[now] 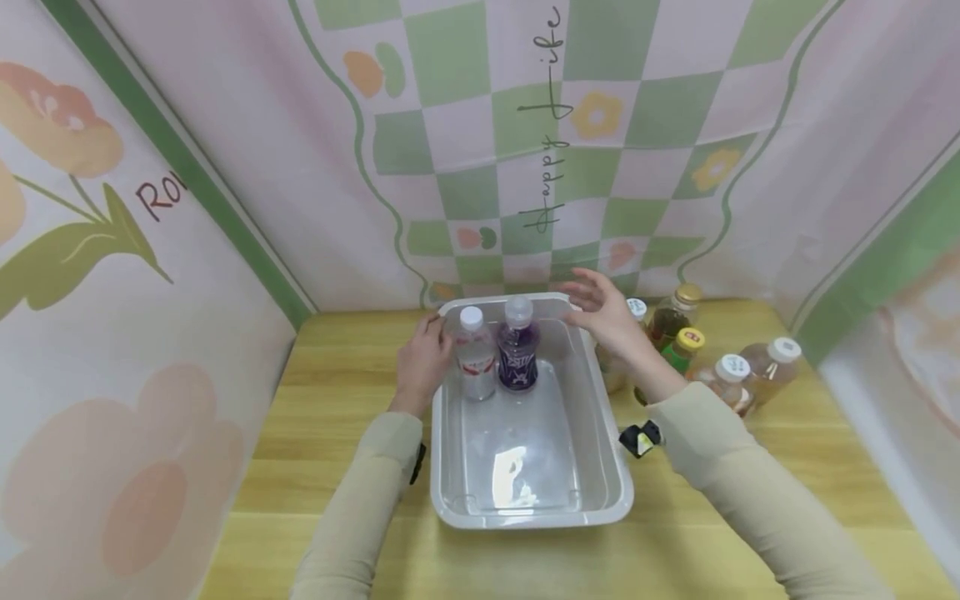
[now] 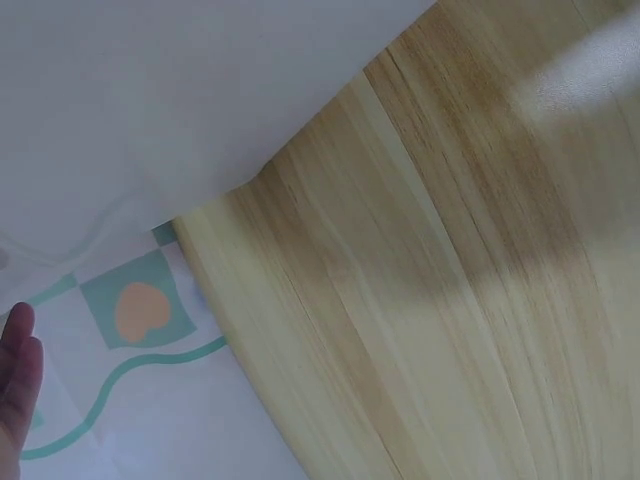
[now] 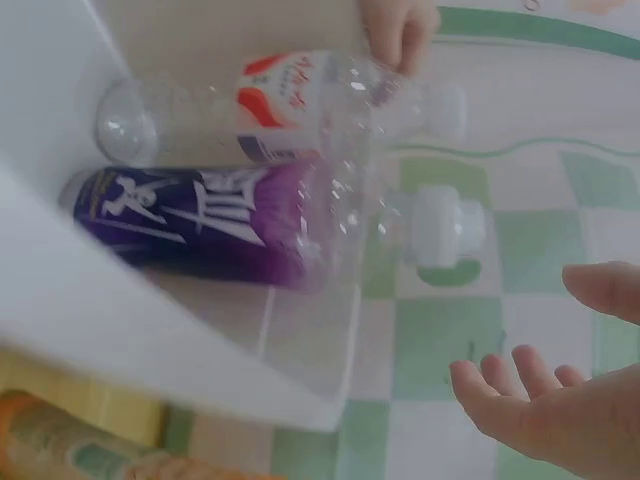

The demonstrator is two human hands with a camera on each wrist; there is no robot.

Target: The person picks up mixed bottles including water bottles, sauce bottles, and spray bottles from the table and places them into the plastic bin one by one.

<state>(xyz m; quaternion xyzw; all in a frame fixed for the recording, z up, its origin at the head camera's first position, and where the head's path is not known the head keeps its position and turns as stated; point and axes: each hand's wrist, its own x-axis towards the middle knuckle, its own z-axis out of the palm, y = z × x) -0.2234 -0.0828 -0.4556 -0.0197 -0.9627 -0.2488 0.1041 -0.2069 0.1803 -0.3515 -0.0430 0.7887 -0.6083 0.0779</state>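
A white plastic bin (image 1: 517, 450) stands on the wooden table. Inside, at its far end, two bottles stand upright side by side: a clear bottle (image 1: 477, 367) with a white cap and a red-and-white label, and a purple-labelled bottle (image 1: 517, 358) with a clear cap. My left hand (image 1: 423, 358) holds the bin's left rim near the far corner, beside the clear bottle. My right hand (image 1: 607, 317) hovers by the far right corner, fingers loosely spread and nothing held. The right wrist view shows its thumb and fingers (image 3: 540, 395) apart, beyond the purple-labelled bottle's cap.
Several bottles stand right of the bin, partly behind my right forearm: a yellow-capped green bottle (image 1: 684, 346), a dark bottle with a gold lid (image 1: 672, 317), and white-capped bottles such as the amber one (image 1: 772, 367). A patterned curtain (image 1: 525, 167) hangs behind the table.
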